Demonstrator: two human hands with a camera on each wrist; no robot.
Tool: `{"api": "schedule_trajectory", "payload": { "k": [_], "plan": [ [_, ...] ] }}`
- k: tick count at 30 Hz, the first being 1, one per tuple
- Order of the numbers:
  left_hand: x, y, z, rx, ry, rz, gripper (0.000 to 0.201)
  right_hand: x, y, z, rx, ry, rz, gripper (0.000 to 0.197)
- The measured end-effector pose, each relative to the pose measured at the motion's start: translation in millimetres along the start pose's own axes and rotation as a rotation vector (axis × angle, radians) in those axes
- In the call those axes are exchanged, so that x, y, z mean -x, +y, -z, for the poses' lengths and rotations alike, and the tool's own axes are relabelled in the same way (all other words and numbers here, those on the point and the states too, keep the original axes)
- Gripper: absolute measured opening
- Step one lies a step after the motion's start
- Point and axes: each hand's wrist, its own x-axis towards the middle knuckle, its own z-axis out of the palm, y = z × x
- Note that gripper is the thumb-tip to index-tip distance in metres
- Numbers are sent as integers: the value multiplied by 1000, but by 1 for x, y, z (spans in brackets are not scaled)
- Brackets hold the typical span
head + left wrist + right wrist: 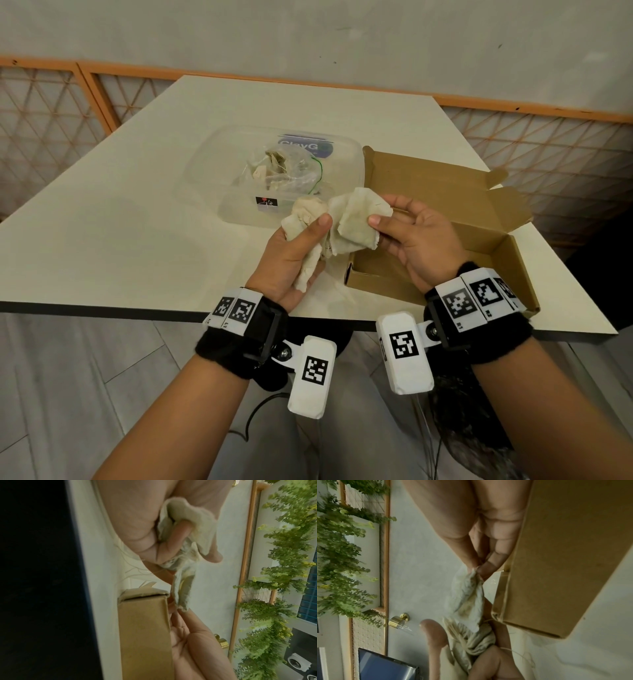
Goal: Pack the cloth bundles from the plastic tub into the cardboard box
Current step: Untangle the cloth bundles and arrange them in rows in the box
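Observation:
A crumpled cream cloth bundle [337, 219] hangs in the air between both hands, just left of the open cardboard box [442, 212]. My left hand [301, 246] grips its bunched left part [190, 524], thumb on top. My right hand [404, 229] pinches the spread right flap [471, 595] between thumb and fingers, over the box's near left corner. The clear plastic tub [274, 171] behind them holds more cloth pieces [274, 168] in crinkled plastic. The box's inside looks bare where it shows.
The white table [137, 205] carries the tub and the box; its front edge runs just under my wrists. The box's lid flaps [445, 181] stand open toward the back right. An orange-framed lattice panel [51, 113] lines the wall behind.

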Motion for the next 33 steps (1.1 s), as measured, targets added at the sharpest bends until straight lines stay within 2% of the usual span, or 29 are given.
{"api": "schedule_trajectory", "payload": {
  "k": [3, 7, 11, 14, 17, 19, 23, 28, 33],
  "plan": [
    [-1, -1, 1, -14, -54, 22, 35, -1, 1, 1, 2, 25, -1, 18],
    [-3, -1, 3, -25, -7, 9, 33, -1, 0, 2, 50, 40, 9, 10],
    [-6, -1, 6, -7, 52, 16, 21, 1, -11, 9, 120, 49, 98, 19],
    [-6, -1, 5, 3, 23, 25, 25, 4, -25, 10, 85, -98, 133, 26],
    [-5, -1, 4, 2, -24, 25, 40, 4, -26, 4, 188, -201, 61, 15],
    [-3, -1, 2, -14, -11, 15, 49, 1, -17, -2, 278, -160, 10, 10],
    [-2, 0, 0, 0, 0, 29, 60, -1, -6, -11, 244, -12, -45, 4],
    [-3, -1, 1, -41, -59, 22, 41, 0, -3, -14, 228, 68, -31, 4],
    [-2, -2, 1, -94, -36, -1, 39, -2, -3, -15, 260, 80, -38, 4]
  ]
}}
